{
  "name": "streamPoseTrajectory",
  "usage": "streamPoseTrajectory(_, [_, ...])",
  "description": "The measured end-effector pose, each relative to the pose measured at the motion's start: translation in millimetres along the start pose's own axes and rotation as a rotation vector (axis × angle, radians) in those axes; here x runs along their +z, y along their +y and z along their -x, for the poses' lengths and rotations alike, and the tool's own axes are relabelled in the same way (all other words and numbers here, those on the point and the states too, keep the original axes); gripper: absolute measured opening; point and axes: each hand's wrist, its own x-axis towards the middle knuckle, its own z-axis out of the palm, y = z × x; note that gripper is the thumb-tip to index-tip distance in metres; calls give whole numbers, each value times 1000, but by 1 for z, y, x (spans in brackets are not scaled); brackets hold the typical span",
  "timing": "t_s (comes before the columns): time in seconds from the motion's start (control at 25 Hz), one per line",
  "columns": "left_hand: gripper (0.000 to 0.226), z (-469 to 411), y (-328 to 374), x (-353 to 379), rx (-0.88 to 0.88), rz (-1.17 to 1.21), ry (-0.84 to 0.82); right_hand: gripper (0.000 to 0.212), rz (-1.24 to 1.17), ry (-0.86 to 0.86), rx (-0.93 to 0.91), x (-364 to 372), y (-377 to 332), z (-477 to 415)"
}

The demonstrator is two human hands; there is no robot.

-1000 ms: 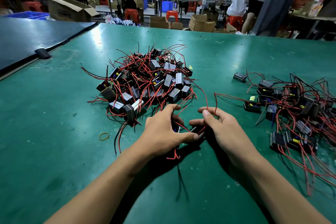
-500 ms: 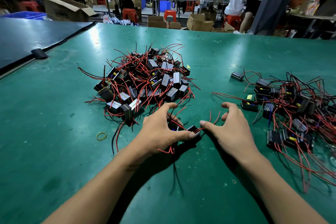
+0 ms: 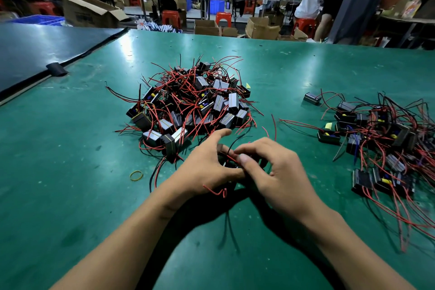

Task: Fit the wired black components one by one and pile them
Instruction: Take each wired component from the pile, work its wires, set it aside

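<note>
Wired black component point(image 3: 229, 164), mostly hidden, is lying just above the green table point(image 3: 70, 172). The left hand point(image 3: 207, 169) is gripping it, and the right hand point(image 3: 280, 172) is pinching it with curled fingers. Its loose red leads point(image 3: 215, 192) may be getting trapped in the fit.

Left hand point(image 3: 207, 170) and right hand point(image 3: 281, 178) meeting over a wired black component point(image 3: 227, 164), seemingly pinched by both

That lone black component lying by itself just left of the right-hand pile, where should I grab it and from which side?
Grip the lone black component by its boxy body, across the two long sides, coming straight down from above. It lies flat and apart from the right pile, so the sides look free. Its red wires trail right toward that tangle, so avoid pulling by them.
</note>
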Motion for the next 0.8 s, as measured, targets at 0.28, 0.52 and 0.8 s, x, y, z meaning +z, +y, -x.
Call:
streamPoseTrajectory(0.28, [28, 1, -2, -12, -14, 225, 3, 12, 158, -8, 70, -6, 17, 5])
streamPoseTrajectory(0.52, [7, 0, -6, -7, 32, 242, 99, 12, 92, 100, 216, -10, 18, 4])
streamPoseTrajectory(0.8, [8, 4, 1, -5, 19, 350, 65, 19, 90, 215, 286, -8, 19, 4])
